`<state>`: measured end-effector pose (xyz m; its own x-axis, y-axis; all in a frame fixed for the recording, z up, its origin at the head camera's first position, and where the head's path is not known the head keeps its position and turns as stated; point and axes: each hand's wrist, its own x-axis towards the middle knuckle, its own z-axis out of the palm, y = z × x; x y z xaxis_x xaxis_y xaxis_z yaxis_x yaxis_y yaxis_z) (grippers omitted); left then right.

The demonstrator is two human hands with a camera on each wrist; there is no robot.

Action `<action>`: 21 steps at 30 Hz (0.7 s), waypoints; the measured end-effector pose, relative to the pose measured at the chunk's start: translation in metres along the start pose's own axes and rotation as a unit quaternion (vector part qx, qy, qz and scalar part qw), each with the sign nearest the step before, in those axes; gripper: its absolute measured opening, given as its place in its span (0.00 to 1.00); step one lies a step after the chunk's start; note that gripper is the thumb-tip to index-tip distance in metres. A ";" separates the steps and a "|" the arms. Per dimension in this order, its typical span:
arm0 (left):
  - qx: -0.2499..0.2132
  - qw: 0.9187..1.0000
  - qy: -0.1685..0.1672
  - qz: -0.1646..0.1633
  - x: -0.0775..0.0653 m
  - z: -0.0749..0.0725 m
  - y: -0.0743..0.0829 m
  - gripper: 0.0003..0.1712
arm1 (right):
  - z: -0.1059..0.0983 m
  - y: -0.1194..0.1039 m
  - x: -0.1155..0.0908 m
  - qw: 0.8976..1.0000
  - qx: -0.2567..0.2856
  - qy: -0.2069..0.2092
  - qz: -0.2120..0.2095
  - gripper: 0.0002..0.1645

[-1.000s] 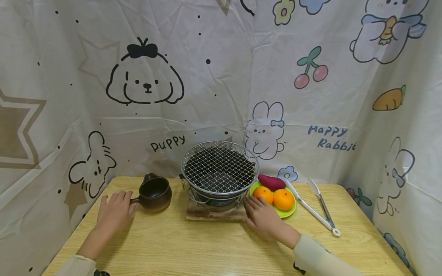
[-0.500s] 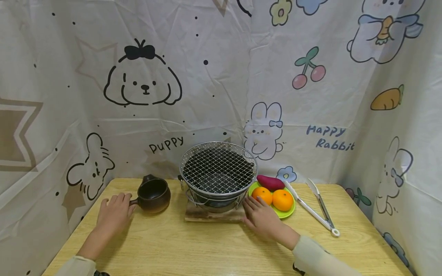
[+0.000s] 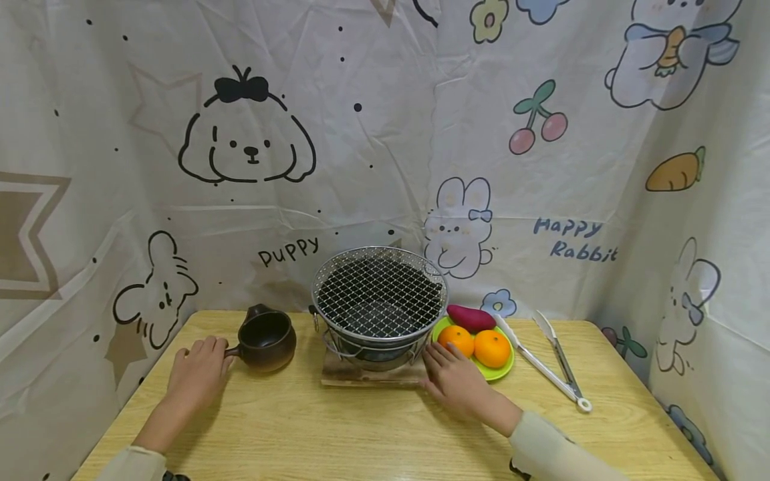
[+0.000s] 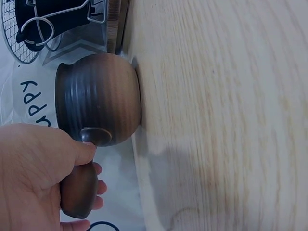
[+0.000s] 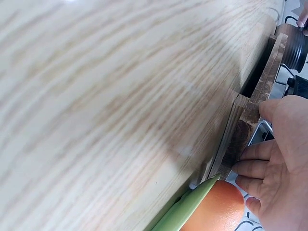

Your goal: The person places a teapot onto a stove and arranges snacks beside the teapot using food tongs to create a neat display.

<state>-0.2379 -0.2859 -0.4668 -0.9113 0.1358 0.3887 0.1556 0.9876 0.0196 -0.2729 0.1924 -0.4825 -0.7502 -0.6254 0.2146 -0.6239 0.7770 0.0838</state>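
Note:
My left hand (image 3: 197,374) grips the handle (image 4: 79,192) of a small dark brown pot (image 3: 267,354) at the table's left. In the left wrist view the thumb lies along the handle by the pot's wall, fingertips showing on the far side. The pot is upright. My right hand (image 3: 460,384) rests at the right end of a wooden base (image 3: 367,375), beneath a round tabletop grill with a wire mesh (image 3: 380,297). From the right wrist, the thumb touches the base's edge and the extended fingers lie against its end, close to an orange (image 5: 216,207).
Right of the grill, a green plate (image 3: 504,373) holds two oranges (image 3: 492,349) and a purple sweet potato (image 3: 471,318). White-handled tongs (image 3: 543,363) lie spread beyond it. A printed cloth (image 3: 361,167) hangs behind and beside the wooden table (image 3: 337,434).
The head view shifts slightly, moving the scene a little to the left. Both hands keep their places on the pot handle and the wooden base.

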 end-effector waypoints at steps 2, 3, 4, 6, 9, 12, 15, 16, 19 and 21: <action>0.001 1.000 0.004 0.002 0.000 0.000 -0.001 0.14 | 0.000 0.000 0.000 1.000 0.002 0.001 0.000 0.35; 0.002 1.000 0.004 0.003 0.000 0.001 -0.001 0.14 | 0.000 0.000 0.000 1.000 0.002 0.001 0.000 0.35; 0.002 1.000 0.006 0.003 0.000 0.001 -0.001 0.13 | 0.000 0.000 0.000 1.000 0.002 0.002 -0.001 0.35; 0.002 1.000 0.007 0.004 0.000 0.001 -0.002 0.13 | 0.000 0.000 0.000 1.000 0.004 0.003 0.000 0.35; 0.004 1.000 0.005 0.004 0.000 0.002 -0.002 0.13 | -0.001 0.000 0.001 1.000 0.005 0.003 0.001 0.35; 0.010 1.000 0.000 0.004 0.001 0.002 -0.003 0.13 | -0.001 0.000 0.001 1.000 0.005 0.004 0.000 0.35; 0.017 1.000 -0.005 0.006 0.001 0.002 -0.003 0.13 | -0.001 0.000 0.001 1.000 0.004 0.006 -0.002 0.35; 0.018 1.000 -0.006 0.006 0.002 0.002 -0.003 0.13 | -0.001 0.000 0.001 1.000 0.004 0.007 -0.003 0.35; 0.022 1.000 -0.005 0.008 0.002 0.003 -0.003 0.13 | -0.001 -0.001 0.000 1.000 0.004 0.008 -0.004 0.35; 0.023 1.000 -0.002 0.009 0.002 0.004 -0.004 0.13 | -0.001 -0.001 0.000 1.000 0.004 0.007 -0.003 0.35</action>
<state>-0.2414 -0.2890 -0.4696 -0.9102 0.1546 0.3841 0.1548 0.9875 -0.0307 -0.2721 0.1914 -0.4817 -0.7426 -0.6296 0.2282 -0.6308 0.7721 0.0772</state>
